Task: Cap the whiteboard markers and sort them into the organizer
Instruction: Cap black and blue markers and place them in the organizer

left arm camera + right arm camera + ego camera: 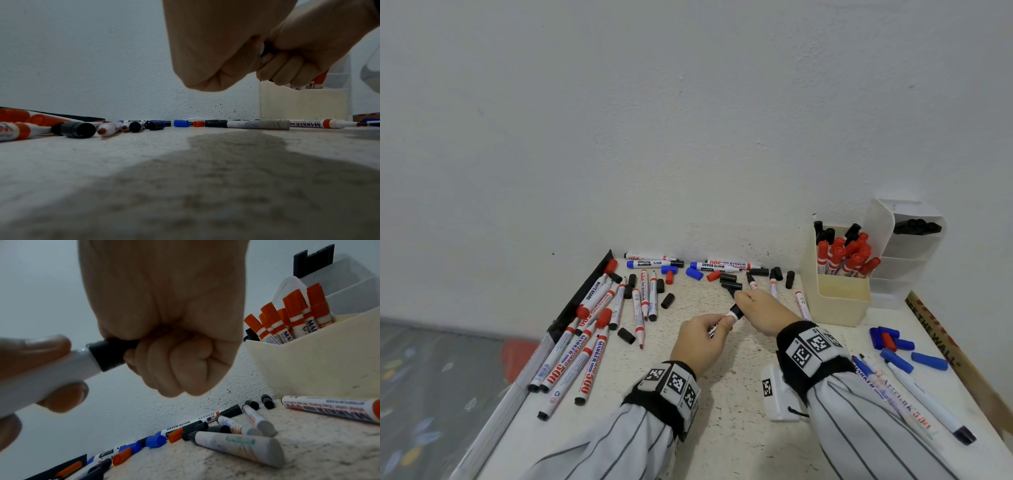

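Above speckled surface [722, 394]: black-capped marker [61, 369], long axis left-right between fists, left hand [700, 342] fingers clamped on barrel, right hand [763, 313] fingers wrapped round cap [109, 353], organizer [839, 301] just right.

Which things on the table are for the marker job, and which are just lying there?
For the job:
- marker held by the left hand
- black cap gripped by the right hand
- loose caps
- uncapped markers
- cream organizer

Just lying about:
- wooden ruler
- small white box
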`<action>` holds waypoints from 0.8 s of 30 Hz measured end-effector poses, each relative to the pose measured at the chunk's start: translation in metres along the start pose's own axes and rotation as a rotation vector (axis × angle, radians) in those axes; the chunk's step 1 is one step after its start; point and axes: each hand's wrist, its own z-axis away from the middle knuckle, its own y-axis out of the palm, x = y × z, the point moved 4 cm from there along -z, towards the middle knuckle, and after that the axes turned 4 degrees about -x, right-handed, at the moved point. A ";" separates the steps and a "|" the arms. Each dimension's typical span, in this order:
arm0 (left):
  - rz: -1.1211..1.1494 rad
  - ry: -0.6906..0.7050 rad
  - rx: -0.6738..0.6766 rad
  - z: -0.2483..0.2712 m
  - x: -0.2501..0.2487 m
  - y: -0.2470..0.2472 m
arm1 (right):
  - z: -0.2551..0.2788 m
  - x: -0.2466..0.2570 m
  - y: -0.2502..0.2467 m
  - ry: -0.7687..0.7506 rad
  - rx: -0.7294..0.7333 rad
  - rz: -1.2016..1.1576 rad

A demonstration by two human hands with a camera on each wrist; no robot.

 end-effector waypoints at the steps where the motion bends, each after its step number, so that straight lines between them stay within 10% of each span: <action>1: -0.009 0.013 -0.013 0.000 0.000 0.000 | 0.001 0.001 -0.001 0.001 0.000 0.002; 24: -0.118 0.018 0.063 -0.003 0.000 0.002 | 0.020 -0.020 0.000 -0.013 0.048 -0.156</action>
